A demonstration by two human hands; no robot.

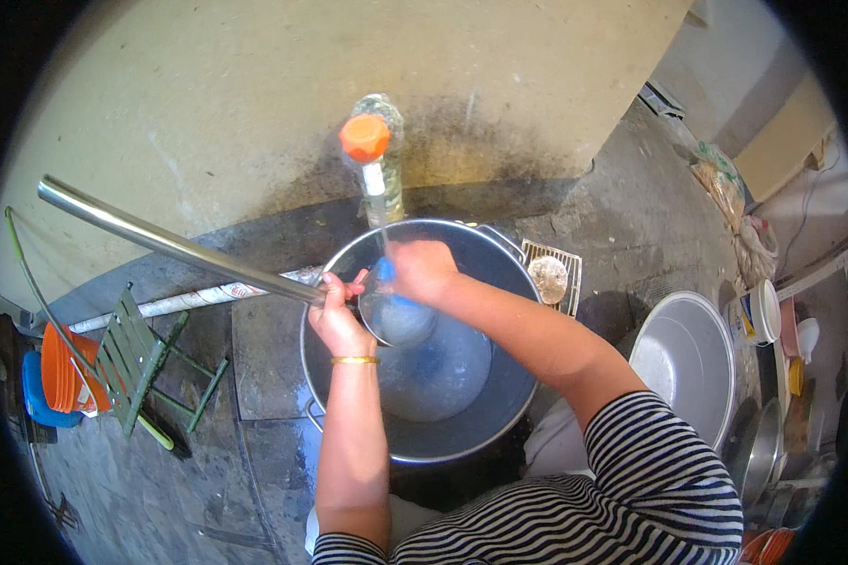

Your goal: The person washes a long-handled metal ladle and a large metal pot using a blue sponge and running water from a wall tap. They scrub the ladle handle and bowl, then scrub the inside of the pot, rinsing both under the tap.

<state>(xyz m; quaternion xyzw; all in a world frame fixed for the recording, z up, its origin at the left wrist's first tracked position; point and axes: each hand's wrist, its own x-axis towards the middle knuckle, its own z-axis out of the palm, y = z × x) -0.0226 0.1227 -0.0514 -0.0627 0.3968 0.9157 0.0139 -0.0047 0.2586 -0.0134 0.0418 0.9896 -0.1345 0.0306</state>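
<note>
My left hand [339, 318] grips the long tubular metal handle [177, 244] of a ladle near its bowl. The ladle's round metal bowl [403, 328] is tilted over a large metal pot [459, 434]. My right hand [420, 268], blurred, is at the bowl's upper rim with a blue pad [385, 268] in its fingers; the pad's exact kind is unclear. A thin stream of water falls beside that hand from a tap with an orange knob [365, 138]. Cloudy water [434, 381] lies in the bottom of the pot.
A green slatted folding stool [131, 360] and an orange bucket [67, 371] stand at left. A white pipe [191, 298] runs along the wall's foot. To the right are a wire rack [572, 272], a wide metal basin [685, 367] and a white tub [760, 314].
</note>
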